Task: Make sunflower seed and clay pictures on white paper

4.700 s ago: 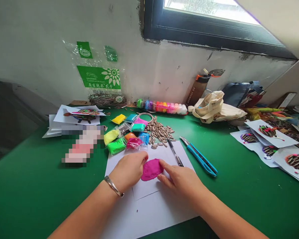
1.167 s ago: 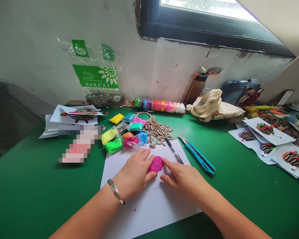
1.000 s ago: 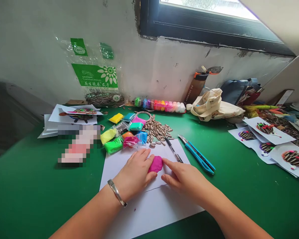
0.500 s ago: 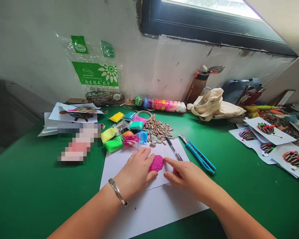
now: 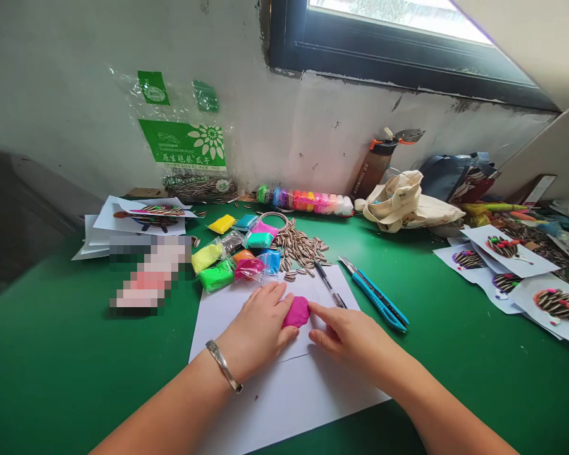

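A flattened magenta piece of modelling clay (image 5: pixel 296 311) lies on white paper (image 5: pixel 284 411). My left hand (image 5: pixel 260 322), with a silver bracelet at the wrist, rests flat at the clay's left side; its index finger and thumb touch the edge and part of the clay is hidden beneath. On the other side, my right hand (image 5: pixel 346 332) has its index fingertip against the clay's right edge, thumb apart, remaining fingers curled under. Just beyond the hands, a black pen (image 5: pixel 330 285) lies on the paper. A blue utility knife (image 5: pixel 378 296) rests to the right with its blade out.
Several bags of coloured clay (image 5: pixel 218 273) and a heap of sunflower seeds (image 5: pixel 303 246) lie behind the paper. Seed-decorated cards (image 5: pixel 502 284) are at right, more papers (image 5: pixel 109 218) at left. A bottle (image 5: pixel 372 167) and a cloth bag (image 5: pixel 408 202) stand by the wall.
The right hand has shifted very slightly left, its index finger still at the clay's edge. The left hand stays put. The camera view has turned a little.
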`<state>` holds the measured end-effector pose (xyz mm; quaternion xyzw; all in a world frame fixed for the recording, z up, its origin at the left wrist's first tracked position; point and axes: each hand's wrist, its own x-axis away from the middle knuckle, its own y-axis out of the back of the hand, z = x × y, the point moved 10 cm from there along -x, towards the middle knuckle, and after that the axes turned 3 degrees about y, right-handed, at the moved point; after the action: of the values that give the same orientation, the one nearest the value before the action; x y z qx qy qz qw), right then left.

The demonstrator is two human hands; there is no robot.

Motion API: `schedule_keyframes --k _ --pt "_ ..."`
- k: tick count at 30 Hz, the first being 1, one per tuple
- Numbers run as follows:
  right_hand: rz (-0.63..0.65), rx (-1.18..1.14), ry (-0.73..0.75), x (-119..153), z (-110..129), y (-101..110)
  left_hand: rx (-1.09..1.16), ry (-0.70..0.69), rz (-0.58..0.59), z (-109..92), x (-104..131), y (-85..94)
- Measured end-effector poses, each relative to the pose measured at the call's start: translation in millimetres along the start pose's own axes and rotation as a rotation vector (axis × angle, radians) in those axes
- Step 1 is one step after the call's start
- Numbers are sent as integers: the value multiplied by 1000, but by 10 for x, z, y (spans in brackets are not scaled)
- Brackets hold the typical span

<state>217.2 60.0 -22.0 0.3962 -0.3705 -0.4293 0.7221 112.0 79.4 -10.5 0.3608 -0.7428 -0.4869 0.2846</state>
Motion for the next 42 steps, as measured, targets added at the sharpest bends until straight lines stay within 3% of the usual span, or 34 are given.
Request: schedule_keyframes --k 15,20,33,42 --pt "39 9 16 27 29 5 -5 5 20 -17 -7 17" --pt "-15 -70 20 24 14 60 -6 18 28 -7 -16 9" --pt "-7 -112 73 50 53 100 119 -92 39 5 3 92" --pt "41 161 32 6 16 -66 107 -91 47 -27 -6 111"
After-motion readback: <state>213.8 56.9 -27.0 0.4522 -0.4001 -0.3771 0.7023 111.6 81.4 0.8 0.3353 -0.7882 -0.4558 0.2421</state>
